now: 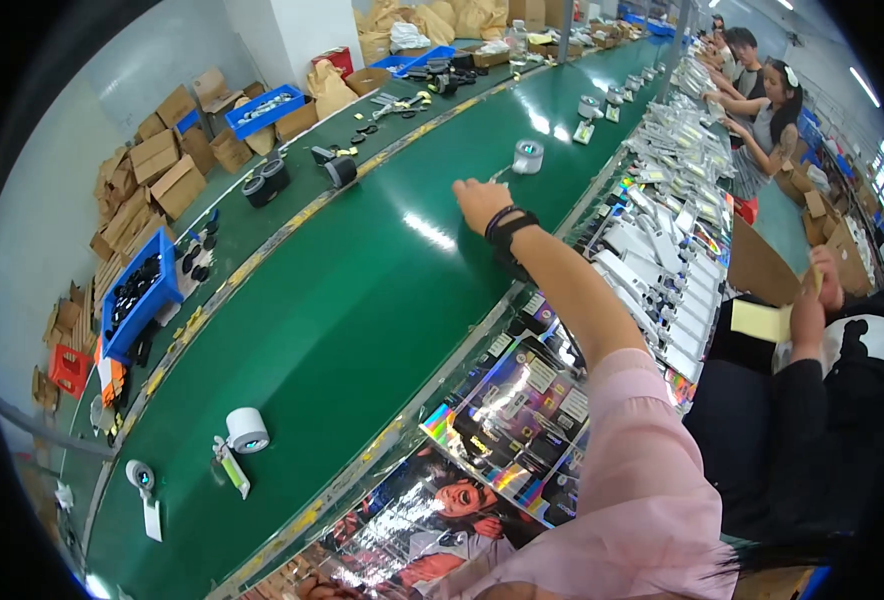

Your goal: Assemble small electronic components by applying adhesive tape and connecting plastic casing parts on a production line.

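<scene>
Filling the close end of the view is a pink sleeve [652, 450], with a bare forearm [574, 295] running out of it, past some shiny printed packaging [532, 390] and over the green belt [332, 310]. On the belt's near stretch, off to the left, two units just sit there: a white drum [249, 430] and a smaller round gadget [140, 475], both well apart from the hand.

Out at the end of the arm is the right hand [484, 207], with a black wristband [514, 232] behind it. Pretty sure it's the right, going by how the arm comes in; the left hand isn't in view. The fingers [463, 188] look curled in, but honestly can't tell whether they're pinching anything. A thin strip [502, 174] shows between hand and cylinder, too small to call as gripped or loose.

Just past the hand, up and to the right of it, a squat white cylinder [528, 157] is on the belt. It's stubby, so no real long axis to speak of; the strip slants roughly between it and the hand. More little units [589, 107] dot the belt well beyond, with co-workers [762, 150] along the right side.
</scene>
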Tool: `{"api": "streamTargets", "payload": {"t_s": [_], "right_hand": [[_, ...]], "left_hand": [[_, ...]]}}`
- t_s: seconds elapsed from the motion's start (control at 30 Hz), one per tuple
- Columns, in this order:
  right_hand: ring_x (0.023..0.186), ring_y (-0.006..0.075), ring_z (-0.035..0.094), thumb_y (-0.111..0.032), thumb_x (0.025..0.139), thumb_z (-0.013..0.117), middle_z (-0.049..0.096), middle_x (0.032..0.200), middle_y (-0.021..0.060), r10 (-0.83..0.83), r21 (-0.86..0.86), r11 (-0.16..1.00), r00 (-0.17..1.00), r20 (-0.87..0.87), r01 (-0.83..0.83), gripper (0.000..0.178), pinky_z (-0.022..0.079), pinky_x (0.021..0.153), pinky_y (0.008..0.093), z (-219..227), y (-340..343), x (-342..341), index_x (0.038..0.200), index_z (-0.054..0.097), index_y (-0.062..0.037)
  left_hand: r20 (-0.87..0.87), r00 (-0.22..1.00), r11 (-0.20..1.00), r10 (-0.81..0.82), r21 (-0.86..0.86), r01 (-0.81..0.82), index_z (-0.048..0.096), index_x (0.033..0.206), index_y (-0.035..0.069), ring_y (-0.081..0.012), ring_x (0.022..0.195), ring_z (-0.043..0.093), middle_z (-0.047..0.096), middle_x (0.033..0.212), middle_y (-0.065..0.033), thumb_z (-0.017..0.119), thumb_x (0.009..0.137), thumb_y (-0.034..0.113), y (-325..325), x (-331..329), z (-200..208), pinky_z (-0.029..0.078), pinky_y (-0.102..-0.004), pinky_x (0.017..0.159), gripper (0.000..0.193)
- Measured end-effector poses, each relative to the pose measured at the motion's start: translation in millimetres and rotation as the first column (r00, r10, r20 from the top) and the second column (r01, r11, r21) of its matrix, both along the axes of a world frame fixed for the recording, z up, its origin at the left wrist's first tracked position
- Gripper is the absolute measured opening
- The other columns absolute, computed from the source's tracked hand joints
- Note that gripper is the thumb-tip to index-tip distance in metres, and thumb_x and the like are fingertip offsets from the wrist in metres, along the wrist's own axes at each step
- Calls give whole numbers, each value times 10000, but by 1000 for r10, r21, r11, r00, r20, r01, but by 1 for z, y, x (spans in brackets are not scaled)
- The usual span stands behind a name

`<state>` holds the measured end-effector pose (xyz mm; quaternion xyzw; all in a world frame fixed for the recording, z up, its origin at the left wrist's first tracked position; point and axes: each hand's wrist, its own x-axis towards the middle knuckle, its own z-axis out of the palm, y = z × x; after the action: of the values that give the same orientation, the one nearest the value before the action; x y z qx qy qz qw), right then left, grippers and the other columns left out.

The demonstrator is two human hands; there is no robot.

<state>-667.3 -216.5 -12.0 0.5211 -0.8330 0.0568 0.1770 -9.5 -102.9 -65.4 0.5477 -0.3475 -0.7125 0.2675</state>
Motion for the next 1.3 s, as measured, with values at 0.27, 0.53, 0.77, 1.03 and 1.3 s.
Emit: {"api": "streamTargets", "payload": {"t_s": [0.27, 0.53, 0.77, 1.03, 1.3], "right_hand": [[696, 342, 652, -54, 798, 560, 639, 865, 125, 543, -267, 824, 831, 119, -499, 241, 528, 610, 451, 51, 67, 187, 1031, 539, -112], [699, 314, 640, -68, 786, 620, 608, 894, 113, 804, -348, 592, 507, 311, -726, 293, 528, 618, 416, 63, 163, 363, 1074, 565, -85], [658, 263, 603, -58, 720, 672, 576, 835, 68, 873, -298, 467, 380, 306, -833, 328, 502, 597, 372, 50, 220, 458, 1036, 601, -114], [705, 240, 626, -85, 724, 693, 637, 909, 74, 927, -369, 298, 175, 332, -880, 327, 496, 621, 365, 45, 235, 498, 1044, 625, -86], [1254, 274, 510, -81, 764, 649, 656, 1040, 70, 944, -190, 290, 248, 216, -938, 333, 377, 1064, 442, 43, 143, 479, 1094, 611, -62]], "left_hand": [[-188, 977, 973, 102, -186, -138, 515, 1248, -10, -249, 744, 658, 642, 1060, -178, 495, 997, 342, 73, 8, 50, 601, -397, 587, 433], [-495, 867, 989, -59, 89, 118, 461, 1340, -27, -331, 1113, 618, 572, 1293, -214, 482, 996, 429, 63, -30, 55, 526, -453, 914, 572], [-763, 646, 961, 11, 188, 205, 481, 1316, 7, -283, 1142, 597, 586, 1273, -146, 452, 970, 566, 54, -22, 42, 487, -479, 959, 657], [-659, 752, 972, 33, 197, 130, 522, 1315, 5, -183, 893, 646, 656, 1074, -84, 570, 967, 314, 56, 2, 27, 532, -322, 819, 468], [-453, 868, 971, -202, 26, 239, 558, 1192, 3, -184, 714, 668, 635, 838, -74, 560, 978, 219, 67, 21, 52, 560, -302, 601, 304]]}}
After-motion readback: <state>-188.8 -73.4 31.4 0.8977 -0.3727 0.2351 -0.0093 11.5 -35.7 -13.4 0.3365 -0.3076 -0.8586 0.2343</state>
